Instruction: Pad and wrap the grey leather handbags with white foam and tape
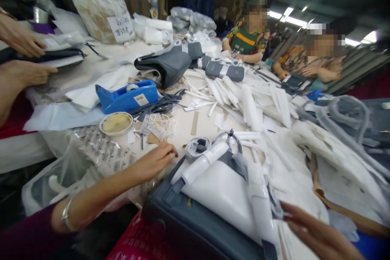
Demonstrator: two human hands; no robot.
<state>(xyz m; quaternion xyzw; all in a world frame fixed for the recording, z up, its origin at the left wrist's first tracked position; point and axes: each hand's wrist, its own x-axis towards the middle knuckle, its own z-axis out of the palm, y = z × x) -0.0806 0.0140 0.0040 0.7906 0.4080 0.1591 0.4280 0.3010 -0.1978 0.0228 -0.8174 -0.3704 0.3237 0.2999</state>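
Note:
A dark blue-grey handbag (pixel 195 219) lies before me, with white foam sheet (pixel 219 195) over its face. White wrapping covers its handle parts (pixel 258 199), and a plastic-wrapped strap (pixel 198 146) is coiled at its top. My left hand (pixel 158 160) hovers by the bag's upper left corner, fingers curled together; whatever they may hold is hidden. At the bag's right side, my right hand (pixel 313 227) has its fingers stretched out, their tips by the wrapped strap's edge. It is partly blurred. Past my left hand lie small tags and strings (pixel 157 126).
A blue tape dispenser (pixel 128 95) and a round tin of yellowish paste (pixel 116 123) stand beyond my left hand. White foam strips (pixel 225 93) pile up mid-table near another grey bag (pixel 167 63). A co-worker's hands (pixel 27 44) handle a dark item at left; two people (pixel 250 40) work opposite.

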